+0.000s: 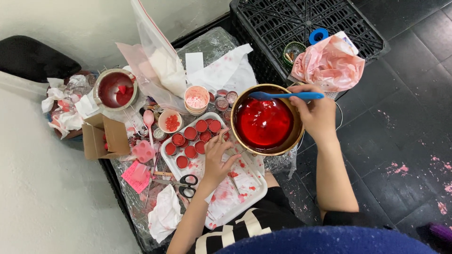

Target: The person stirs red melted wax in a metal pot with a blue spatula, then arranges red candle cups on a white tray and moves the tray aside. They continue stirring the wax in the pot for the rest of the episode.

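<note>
Gold bowl (294,134), red liquid (263,122); blue spatula (287,95); white tray (249,188)

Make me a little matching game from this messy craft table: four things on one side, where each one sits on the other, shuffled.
Things:
1. blue spatula
2. scissors
3. small red-filled tins
4. pink crumpled cloth

Places:
a. on the black crate
b. in the right hand, over the gold bowl
c. on the white tray, by the left hand
d. just left of the tray's edge

Pairs: 1-b, 2-d, 3-c, 4-a
</note>
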